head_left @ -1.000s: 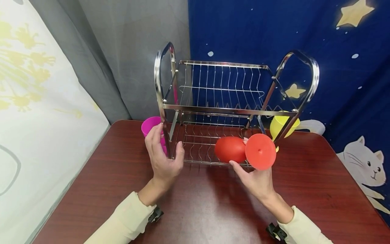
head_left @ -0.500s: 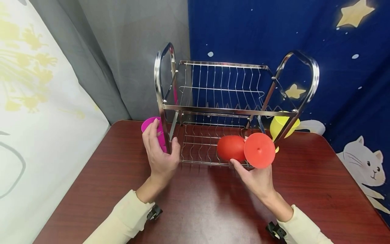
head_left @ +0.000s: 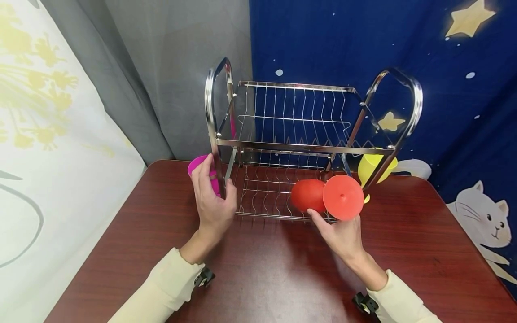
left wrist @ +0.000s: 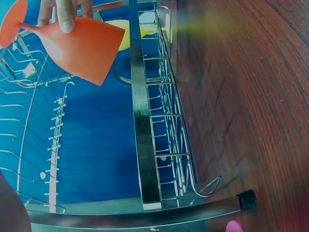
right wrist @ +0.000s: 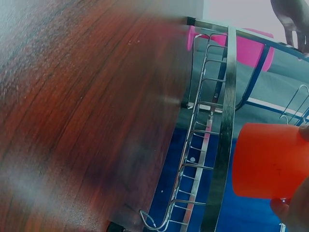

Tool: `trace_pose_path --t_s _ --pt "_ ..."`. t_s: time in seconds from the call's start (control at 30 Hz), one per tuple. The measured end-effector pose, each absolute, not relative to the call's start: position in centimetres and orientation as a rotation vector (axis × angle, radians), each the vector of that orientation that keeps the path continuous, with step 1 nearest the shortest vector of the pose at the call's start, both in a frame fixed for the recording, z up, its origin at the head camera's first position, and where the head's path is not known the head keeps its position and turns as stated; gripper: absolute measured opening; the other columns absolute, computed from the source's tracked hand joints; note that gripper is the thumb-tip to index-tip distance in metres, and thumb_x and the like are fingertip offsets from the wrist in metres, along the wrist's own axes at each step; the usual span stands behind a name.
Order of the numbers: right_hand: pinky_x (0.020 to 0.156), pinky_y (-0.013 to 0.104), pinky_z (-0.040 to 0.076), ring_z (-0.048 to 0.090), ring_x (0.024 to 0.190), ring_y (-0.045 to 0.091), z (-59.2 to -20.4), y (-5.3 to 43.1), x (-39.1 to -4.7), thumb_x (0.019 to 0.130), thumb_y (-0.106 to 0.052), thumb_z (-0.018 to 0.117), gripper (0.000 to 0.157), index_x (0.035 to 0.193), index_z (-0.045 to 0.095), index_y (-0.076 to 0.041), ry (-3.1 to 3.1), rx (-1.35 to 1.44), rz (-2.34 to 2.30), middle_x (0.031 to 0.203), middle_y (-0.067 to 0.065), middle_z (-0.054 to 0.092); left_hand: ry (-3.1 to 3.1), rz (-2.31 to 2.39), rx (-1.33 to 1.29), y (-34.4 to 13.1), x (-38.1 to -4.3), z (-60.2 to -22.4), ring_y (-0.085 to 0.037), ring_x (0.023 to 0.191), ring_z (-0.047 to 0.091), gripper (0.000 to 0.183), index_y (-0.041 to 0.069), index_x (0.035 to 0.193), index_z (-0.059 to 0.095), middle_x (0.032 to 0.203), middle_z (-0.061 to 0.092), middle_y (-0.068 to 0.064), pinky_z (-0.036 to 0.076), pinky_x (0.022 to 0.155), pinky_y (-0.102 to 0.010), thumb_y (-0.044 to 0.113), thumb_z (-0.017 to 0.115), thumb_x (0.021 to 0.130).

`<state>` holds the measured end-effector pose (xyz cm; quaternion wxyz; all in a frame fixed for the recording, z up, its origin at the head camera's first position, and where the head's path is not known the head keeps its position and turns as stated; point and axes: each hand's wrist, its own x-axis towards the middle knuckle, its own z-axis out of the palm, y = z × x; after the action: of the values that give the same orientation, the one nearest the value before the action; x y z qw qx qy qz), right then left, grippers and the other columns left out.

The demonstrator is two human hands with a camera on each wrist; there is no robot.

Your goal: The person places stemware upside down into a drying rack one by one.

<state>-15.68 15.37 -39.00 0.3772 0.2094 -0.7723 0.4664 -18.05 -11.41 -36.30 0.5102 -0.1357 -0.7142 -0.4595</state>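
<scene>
A red plastic goblet (head_left: 308,195) lies on its side in my right hand (head_left: 341,235), its round base facing the head camera. In the head view it overlaps the right part of the lower rack tier; the left wrist view shows fingers (left wrist: 65,14) on its bowl. My left hand (head_left: 212,202) holds nothing, fingers spread loosely beside the left post of the metal dish rack (head_left: 282,146). Whether it touches the post cannot be told. Behind those fingers stands a magenta goblet (head_left: 196,164), partly hidden by hand and post.
A yellow goblet (head_left: 377,166) stands behind the rack's right post. The two-tier rack sits toward the back of the reddish-brown wooden table (head_left: 266,269). Grey and blue curtains (head_left: 307,40) hang behind it, and a white patterned cloth (head_left: 48,179) is at the left.
My left hand has shifted left and slightly upward, closer to the magenta goblet. The red goblet in my right hand has turned and risen only slightly.
</scene>
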Motion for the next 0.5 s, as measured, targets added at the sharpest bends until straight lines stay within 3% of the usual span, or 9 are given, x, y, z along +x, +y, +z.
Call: trace_pose_path --t_s 0.5 --pt "0.085 0.011 0.043 0.058 0.097 0.011 -39.91 16.12 -16.25 0.061 0.003 0.088 0.075 0.128 0.053 0.001 -2.068 0.439 1.195 0.114 0.014 0.065 -1.780 -1.109 -0.275 -12.15 -18.49 -36.06 -0.026 0.101 0.054 0.054 -0.002 0.133 0.051 0.111 0.055 -0.019 0.050 0.083 -0.024 -0.012 0.058 0.081"
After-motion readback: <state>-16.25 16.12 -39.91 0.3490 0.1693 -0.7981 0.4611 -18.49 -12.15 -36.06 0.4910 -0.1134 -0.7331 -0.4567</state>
